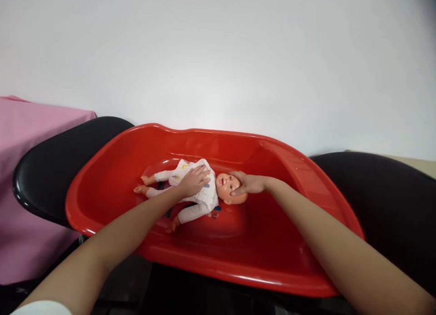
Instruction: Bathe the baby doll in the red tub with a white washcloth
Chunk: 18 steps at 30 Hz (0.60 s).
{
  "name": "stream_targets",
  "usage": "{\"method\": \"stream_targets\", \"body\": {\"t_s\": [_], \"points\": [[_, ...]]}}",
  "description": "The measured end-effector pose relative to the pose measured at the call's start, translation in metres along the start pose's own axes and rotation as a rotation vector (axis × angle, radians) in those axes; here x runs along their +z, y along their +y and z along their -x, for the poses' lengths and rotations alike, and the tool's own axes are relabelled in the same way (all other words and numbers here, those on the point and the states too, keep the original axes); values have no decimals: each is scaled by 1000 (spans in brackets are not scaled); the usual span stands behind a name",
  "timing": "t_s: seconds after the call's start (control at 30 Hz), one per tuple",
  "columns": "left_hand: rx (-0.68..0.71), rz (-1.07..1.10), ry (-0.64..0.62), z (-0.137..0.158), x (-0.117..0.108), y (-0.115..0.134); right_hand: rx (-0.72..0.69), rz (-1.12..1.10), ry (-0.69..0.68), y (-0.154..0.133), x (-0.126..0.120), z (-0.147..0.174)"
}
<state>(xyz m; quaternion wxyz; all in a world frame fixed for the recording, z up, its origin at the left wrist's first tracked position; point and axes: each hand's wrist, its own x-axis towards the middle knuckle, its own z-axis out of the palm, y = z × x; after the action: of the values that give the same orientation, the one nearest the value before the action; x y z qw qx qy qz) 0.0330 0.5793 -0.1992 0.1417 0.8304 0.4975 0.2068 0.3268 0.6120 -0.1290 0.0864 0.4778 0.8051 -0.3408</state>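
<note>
A baby doll point(204, 194) in a white patterned outfit lies face up in a red baby bathtub point(190, 256). Its head points right and its bare feet point left. My left hand point(195, 182) rests flat on the doll's chest, fingers stretched out. At the crown of the head, my right hand point(248, 183) cups the doll, with the thumb on the near side of the forehead and the fingers on the far side. The doll's far arm is largely hidden.
Under the tub are black rounded surfaces, one at the left point(44, 178) and one at the right point(384, 197). A pink cloth point(37, 124) covers something at far left. Behind the tub stands a white wall point(211, 56). The tub's raised rim surrounds both hands.
</note>
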Motion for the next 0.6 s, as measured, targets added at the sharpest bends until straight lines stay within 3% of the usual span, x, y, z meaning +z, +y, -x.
{"method": "stream_targets", "body": {"t_s": [0.1, 0.23, 0.6], "points": [[66, -91, -23, 6, 14, -7, -7, -4, 1, -1, 0, 1], [102, -128, 4, 7, 16, -22, 7, -17, 12, 1, 1, 0], [-370, -253, 11, 21, -14, -89, 37, -57, -7, -7, -1, 7]]}}
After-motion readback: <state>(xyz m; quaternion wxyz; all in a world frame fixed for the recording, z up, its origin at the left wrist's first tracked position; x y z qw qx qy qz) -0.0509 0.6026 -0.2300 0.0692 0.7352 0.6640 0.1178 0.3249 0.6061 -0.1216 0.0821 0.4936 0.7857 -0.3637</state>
